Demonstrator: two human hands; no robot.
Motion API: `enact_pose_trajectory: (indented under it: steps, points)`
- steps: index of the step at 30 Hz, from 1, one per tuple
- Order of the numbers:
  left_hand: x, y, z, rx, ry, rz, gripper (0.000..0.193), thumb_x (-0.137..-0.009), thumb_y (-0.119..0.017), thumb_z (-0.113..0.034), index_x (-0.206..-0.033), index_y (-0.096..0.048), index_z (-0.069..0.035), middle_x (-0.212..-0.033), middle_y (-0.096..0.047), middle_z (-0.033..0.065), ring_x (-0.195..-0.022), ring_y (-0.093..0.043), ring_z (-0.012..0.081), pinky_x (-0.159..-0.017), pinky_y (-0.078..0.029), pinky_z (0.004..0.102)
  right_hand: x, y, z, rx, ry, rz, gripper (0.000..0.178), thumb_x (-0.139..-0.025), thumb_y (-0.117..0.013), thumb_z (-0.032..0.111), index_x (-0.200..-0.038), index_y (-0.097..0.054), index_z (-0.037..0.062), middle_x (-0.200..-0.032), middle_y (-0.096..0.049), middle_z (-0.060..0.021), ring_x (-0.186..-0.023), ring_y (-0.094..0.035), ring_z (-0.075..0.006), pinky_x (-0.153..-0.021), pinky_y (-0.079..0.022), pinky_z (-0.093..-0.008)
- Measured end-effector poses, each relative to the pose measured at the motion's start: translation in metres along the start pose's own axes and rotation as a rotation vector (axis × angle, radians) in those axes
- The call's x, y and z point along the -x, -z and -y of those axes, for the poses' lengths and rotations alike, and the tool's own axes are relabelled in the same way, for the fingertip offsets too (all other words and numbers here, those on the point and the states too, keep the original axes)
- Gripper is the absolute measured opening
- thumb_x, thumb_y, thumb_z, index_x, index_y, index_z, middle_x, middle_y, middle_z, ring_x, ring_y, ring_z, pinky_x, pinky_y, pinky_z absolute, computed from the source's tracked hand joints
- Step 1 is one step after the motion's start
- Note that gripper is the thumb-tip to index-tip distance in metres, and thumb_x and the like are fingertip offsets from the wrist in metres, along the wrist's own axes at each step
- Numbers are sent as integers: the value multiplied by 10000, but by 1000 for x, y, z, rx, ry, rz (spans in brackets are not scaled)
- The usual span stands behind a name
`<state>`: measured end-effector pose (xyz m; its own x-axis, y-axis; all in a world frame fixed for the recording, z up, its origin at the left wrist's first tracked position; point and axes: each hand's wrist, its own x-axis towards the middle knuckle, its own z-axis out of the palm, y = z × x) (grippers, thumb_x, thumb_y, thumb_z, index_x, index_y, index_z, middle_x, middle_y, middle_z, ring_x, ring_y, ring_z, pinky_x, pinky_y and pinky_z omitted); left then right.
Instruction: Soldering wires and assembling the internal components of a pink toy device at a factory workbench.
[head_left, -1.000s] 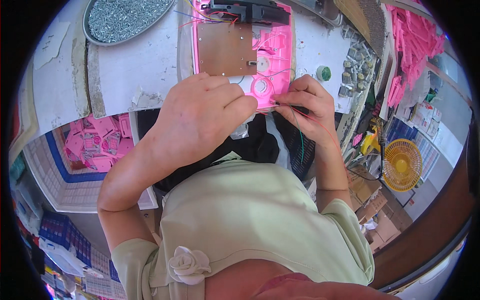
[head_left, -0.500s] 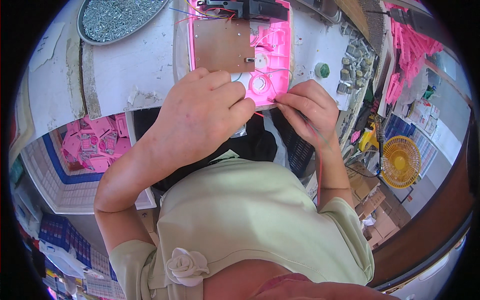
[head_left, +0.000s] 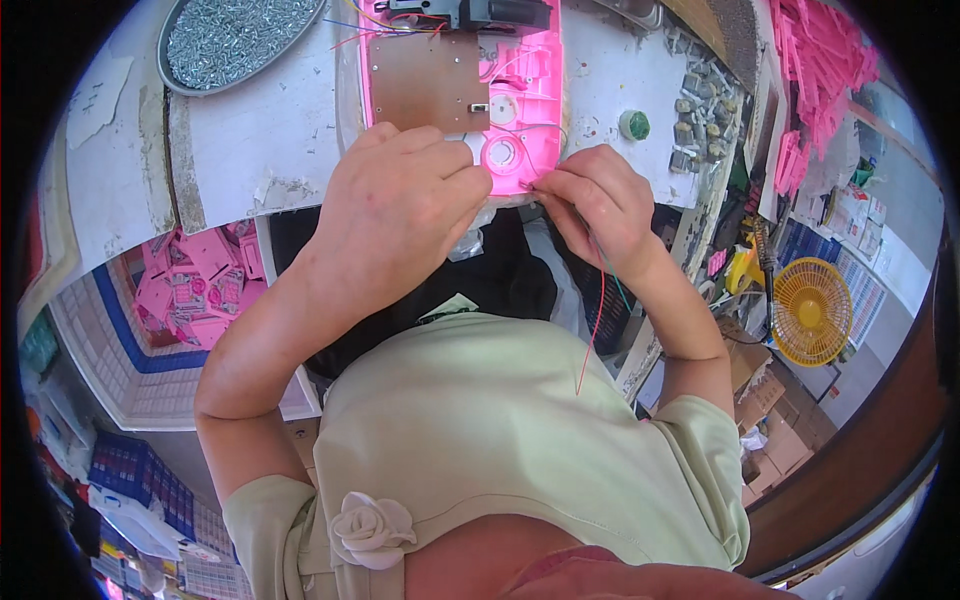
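A pink plastic housing [head_left: 545, 105] lies on the table in front of me, with a brown circuit board [head_left: 425, 80] over its left part. My left hand [head_left: 400, 200] bends over the housing's near left corner, its fingers curled. What those fingers pinch is hidden beneath them. At the near right corner my right hand [head_left: 605, 200] pinches thin wires between thumb and fingertips. A loose red wire [head_left: 601, 310] and a green one trail down from this hand. Inside the housing, near both hands, is a round ring-shaped part [head_left: 502, 154].
An oval tray of small screws [head_left: 235, 40] stands at the far left. Right of the housing are a small green round object [head_left: 634, 125] and several metal parts [head_left: 690, 120]. A crate [head_left: 125, 345] of pink pieces sits below left. A yellow fan [head_left: 812, 310] is at the right.
The view has shifted slightly. The red wire's loose end now hangs over my lap, away from my right forearm. Both hands keep nearly the same places at the housing's near edge.
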<state>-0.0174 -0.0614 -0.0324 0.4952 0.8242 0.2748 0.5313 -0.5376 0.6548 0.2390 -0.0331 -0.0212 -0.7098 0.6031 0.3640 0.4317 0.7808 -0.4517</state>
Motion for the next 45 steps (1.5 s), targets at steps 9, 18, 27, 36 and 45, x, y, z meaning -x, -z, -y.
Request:
enact_pose_trajectory:
  steps: [9, 18, 27, 36, 45]
  points:
    - [-7, 5, -3, 74, 68, -23, 79, -836, -761, -128, -879, -704, -94, -806, -651, 53, -769, -623, 264, -714, -460, 396, 3, -1, 1, -368, -268, -109, 202, -819, -730, -80, -1000, -678, -7, -885, -666, -109, -782, -623, -226, -711, -501, -320]
    - [-18, 10, -4, 278, 173, -49, 103, -860, -753, -61, -944, -707, -24, -812, -662, 102, -716, -652, 284, -635, -515, 375, 8, -15, -9, -111, -125, -236, 276, -741, -836, -3, -982, -727, 74, -882, -664, -57, -797, -585, -239, -696, -461, -330]
    - [-19, 8, -6, 268, 225, -29, 122, -881, -744, -28, -997, -713, -11, -884, -707, 97, -696, -653, 195, -610, -510, 293, 13, -22, -16, -44, -6, -318, 397, -645, -892, 27, -1008, -742, 89, -867, -657, -35, -787, -567, -252, -682, -457, -341]
    - [-16, 21, -15, 313, 362, -64, 93, -907, -729, -19, -997, -710, -4, -856, -686, 54, -693, -600, 108, -604, -466, 243, -5, -15, -14, -32, -77, -206, 301, -676, -865, 53, -946, -761, 136, -857, -644, -13, -786, -546, -244, -663, -448, -336]
    - [-15, 19, -17, 349, 428, -50, 86, -920, -727, -28, -995, -707, 10, -825, -681, 28, -674, -587, 69, -587, -451, 228, 1, -12, -8, -38, -79, -173, 298, -673, -865, 77, -953, -781, 133, -868, -647, -24, -792, -543, -236, -667, -453, -329]
